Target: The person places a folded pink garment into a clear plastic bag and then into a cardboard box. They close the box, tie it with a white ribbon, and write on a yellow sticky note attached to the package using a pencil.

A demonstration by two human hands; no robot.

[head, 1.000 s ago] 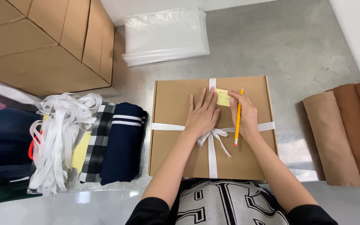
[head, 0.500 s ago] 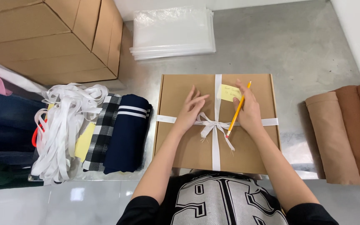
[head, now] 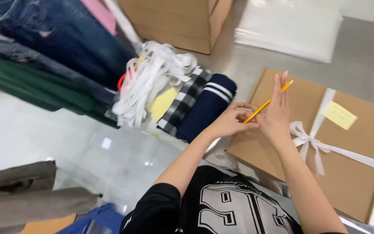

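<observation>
My left hand (head: 231, 121) and my right hand (head: 277, 113) meet over the left edge of a flat brown cardboard box (head: 356, 173). Both touch a yellow pencil (head: 268, 102): the left fingers pinch its lower end, while the right hand, fingers stretched upward, lies against its shaft. The box is tied crosswise with a white ribbon (head: 308, 141) knotted in a bow. A yellow sticky note (head: 338, 115) sits on the lid to the right of my hands.
A bundle of white straps (head: 152, 80), a checked cloth (head: 187, 102) and a navy striped garment (head: 206, 110) lie left of the box. Folded jeans and green cloth (head: 44, 52) are further left. Big cartons (head: 182, 21) and clear plastic bags (head: 288, 28) lie behind.
The view has swung left and tilted. Both hands left the box lid and came together at its left edge, the left hand now pinching the pencil that only the right hand held.
</observation>
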